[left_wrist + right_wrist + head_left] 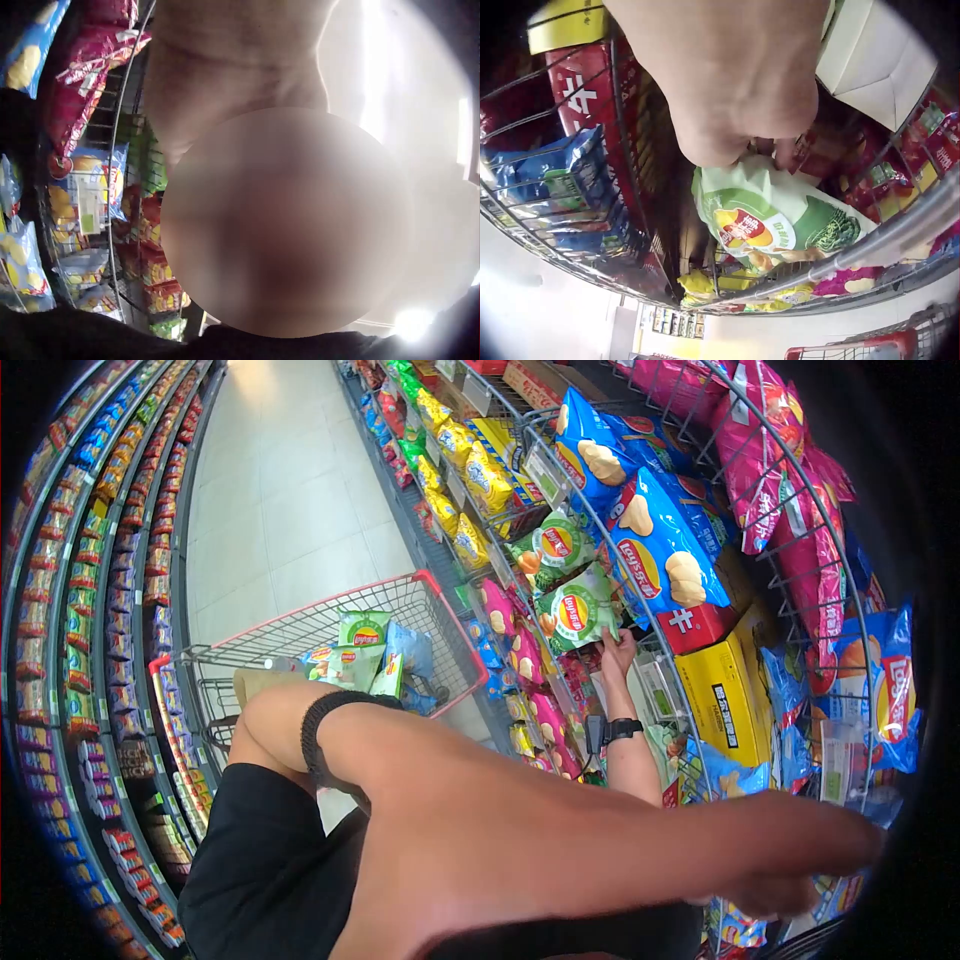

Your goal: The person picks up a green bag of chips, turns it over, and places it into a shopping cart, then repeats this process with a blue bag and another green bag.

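Observation:
My right hand point(618, 650) reaches to the wire shelf and grips the upper edge of a green Lay's bag point(575, 610). In the right wrist view, the fingers of the right hand point(742, 97) curl at the top of the green bag point(772, 217), their tips partly hidden. Another green bag point(555, 548) lies beside it. Large and close to the head camera, my left hand point(560, 840) is raised with fingers stretched to the right, holding nothing visible. The left wrist view shows part of the left hand point(232, 67); a blurred circle covers the area below.
A shopping cart point(437, 595) with several bags in it stands in the aisle point(280, 510). Blue Lay's bags point(665, 550), a yellow box point(728, 695) and pink bags point(760, 450) fill the wire racks at right. Packed shelves point(95, 600) line the left.

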`<action>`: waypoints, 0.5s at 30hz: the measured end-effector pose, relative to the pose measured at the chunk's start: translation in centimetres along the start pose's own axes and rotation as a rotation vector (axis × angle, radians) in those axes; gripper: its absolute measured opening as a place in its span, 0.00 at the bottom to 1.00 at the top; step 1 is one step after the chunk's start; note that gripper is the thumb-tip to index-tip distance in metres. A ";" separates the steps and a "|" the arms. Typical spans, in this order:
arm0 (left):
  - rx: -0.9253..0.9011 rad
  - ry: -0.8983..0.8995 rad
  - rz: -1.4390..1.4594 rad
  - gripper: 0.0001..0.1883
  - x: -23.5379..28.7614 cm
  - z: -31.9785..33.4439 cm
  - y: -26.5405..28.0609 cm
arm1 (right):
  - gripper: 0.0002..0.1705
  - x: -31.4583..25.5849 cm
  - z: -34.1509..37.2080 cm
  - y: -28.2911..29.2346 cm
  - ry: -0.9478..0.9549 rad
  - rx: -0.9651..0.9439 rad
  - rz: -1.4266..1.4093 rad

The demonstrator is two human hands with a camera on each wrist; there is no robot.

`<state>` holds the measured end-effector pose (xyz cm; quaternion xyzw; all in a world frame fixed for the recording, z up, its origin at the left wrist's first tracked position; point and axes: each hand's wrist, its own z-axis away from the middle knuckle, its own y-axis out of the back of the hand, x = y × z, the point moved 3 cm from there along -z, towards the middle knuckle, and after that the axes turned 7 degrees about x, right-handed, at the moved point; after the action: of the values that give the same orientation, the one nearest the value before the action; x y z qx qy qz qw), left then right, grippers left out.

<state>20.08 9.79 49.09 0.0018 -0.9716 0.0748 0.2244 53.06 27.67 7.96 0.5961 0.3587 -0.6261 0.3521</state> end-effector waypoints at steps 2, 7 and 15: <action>0.014 0.071 -0.067 0.63 0.2 0.8 0.8 | 0.10 -0.1 2.4 0.5 0.066 0.004 0.073; 0.339 0.447 -0.302 0.57 -1.2 8.2 5.3 | 0.08 -7.7 10.4 -0.9 0.204 0.053 0.121; 0.811 0.698 -0.346 0.29 -5.2 23.3 11.1 | 0.09 -8.6 17.1 1.4 0.303 0.140 0.054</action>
<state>14.17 17.26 24.52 0.2223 -0.7187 0.4004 0.5232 46.21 12.27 17.10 0.7163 0.3471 -0.5426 0.2685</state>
